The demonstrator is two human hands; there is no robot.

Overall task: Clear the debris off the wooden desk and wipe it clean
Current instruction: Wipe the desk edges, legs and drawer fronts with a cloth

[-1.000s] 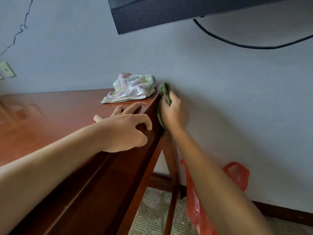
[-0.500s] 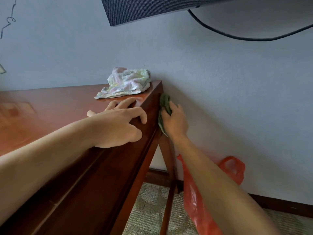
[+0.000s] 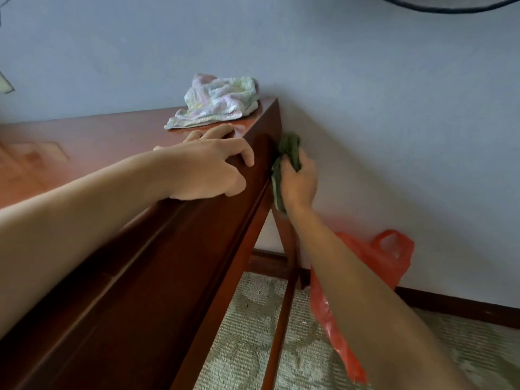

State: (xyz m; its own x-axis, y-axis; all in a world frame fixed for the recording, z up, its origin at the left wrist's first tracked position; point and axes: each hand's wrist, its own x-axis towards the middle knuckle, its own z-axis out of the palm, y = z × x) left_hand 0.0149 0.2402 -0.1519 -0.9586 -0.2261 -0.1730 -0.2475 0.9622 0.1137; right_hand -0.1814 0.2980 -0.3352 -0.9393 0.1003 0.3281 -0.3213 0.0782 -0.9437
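Desktop bare but for a far towel, left hand spread bracing, right hand gripping a rag, wiping the desk's right side.

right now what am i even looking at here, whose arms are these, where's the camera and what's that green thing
No machine here: these are a person's two bare arms, filmed by one wide-angle camera worn on the head, looking forward and down. That is why the arms seem to grow out of the picture's bottom edge.

The reddish-brown surface is a wooden desk standing against a pale wall. The left hand rests on the desk's corner edge, fingers curled over it, holding nothing. The right hand grips a dark green cloth and presses it against the desk's end panel, beside the wall, which fits the wiping job.

On the desktop, in the far corner, lies a crumpled pastel towel. On the floor behind the right arm an orange plastic bag leans at the wall, on a patterned carpet.
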